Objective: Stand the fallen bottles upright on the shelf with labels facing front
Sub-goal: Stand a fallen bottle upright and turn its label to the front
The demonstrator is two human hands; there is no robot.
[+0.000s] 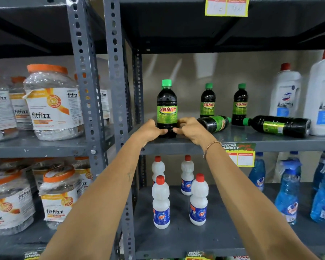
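- Both hands, left hand (150, 129) and right hand (189, 128), clasp the base of the upright Sunny bottle (167, 107) at the shelf's (270, 140) front edge, label forward.
- A careless release so near the lip could tip it off.
- A fallen bottle (213, 123) lies just beside the right hand; pulling back could roll it.
- Another fallen one (278, 125) rests against the white jug (322, 96).

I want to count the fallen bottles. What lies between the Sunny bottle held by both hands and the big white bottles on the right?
In the head view: two fallen Sunny bottles lying there, and two upright Sunny bottles behind them.
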